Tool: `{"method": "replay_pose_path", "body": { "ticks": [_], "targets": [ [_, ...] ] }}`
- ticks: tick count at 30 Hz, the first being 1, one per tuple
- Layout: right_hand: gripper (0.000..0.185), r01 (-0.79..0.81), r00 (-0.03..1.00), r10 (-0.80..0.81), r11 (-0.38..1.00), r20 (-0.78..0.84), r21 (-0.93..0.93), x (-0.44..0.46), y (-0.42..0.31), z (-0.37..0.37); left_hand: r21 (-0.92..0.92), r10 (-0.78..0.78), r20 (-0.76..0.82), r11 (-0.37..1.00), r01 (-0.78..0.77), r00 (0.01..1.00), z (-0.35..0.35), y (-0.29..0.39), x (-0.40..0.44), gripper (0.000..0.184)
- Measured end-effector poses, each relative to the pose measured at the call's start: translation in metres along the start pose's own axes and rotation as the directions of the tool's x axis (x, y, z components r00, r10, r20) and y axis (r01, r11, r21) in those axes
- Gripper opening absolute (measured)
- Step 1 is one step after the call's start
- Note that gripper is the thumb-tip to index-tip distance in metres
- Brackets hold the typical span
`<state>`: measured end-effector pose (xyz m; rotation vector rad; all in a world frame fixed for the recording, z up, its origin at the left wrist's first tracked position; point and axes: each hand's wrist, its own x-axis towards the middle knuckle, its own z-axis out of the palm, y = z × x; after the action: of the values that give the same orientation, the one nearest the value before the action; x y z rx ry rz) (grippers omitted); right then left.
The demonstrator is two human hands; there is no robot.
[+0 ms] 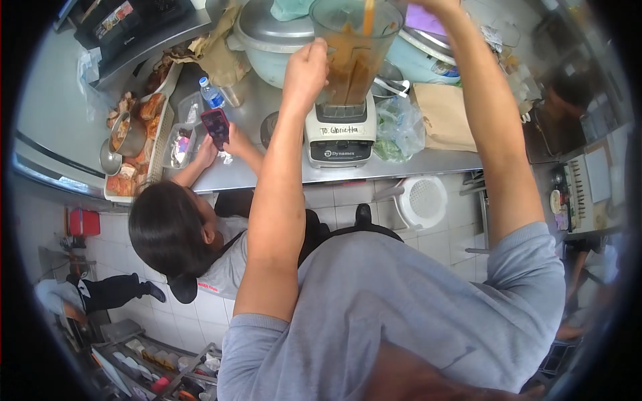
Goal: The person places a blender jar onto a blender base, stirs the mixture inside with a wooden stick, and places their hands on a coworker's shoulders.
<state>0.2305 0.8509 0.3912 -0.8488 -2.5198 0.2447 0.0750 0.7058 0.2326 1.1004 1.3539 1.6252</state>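
Note:
A blender jar (351, 70) partly filled with orange-brown sauce sits on its white motor base (340, 137). My left hand (307, 72) is closed at the left side of the jar, apparently around its handle, which the fingers hide. An orange-coated stick or spatula (368, 17) stands in the jar, its top cut off by the frame edge. My right hand (435, 5) is raised above and right of the jar at the top edge. Its fingers are largely out of view, so whether it holds the stick is unclear.
On the steel counter (267, 175) are a plastic bag (399, 127), brown paper (447, 117), a water bottle (211, 93) and lidded tubs (274, 40). Left, a person (170, 230) holds a phone (215, 128) beside a food tray (155, 147). A white stool (421, 202) stands below.

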Motion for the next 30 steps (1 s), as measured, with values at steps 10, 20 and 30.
{"method": "replay_pose_path", "body": {
  "ticks": [10, 20, 30],
  "targets": [
    [0.026, 0.101, 0.991, -0.102, 0.995, 0.09, 0.013, 0.009, 0.02, 0.032, -0.008, 0.004, 0.01, 1.0, -0.004, 1.0, 0.001, 0.001, 0.001, 0.043],
    [0.03, 0.177, 0.966, -0.13, 0.962, 0.222, -0.208, 0.003, 0.012, 0.045, 0.012, -0.016, -0.002, 1.0, 0.016, 1.0, 0.0, 0.003, -0.001, 0.042],
    [0.026, -0.054, 0.997, 0.062, 0.981, -0.037, 0.188, -0.005, -0.014, -0.015, 0.025, 0.004, 0.001, 1.0, -0.004, 1.0, -0.001, -0.001, 0.0, 0.043]
  ]
}}
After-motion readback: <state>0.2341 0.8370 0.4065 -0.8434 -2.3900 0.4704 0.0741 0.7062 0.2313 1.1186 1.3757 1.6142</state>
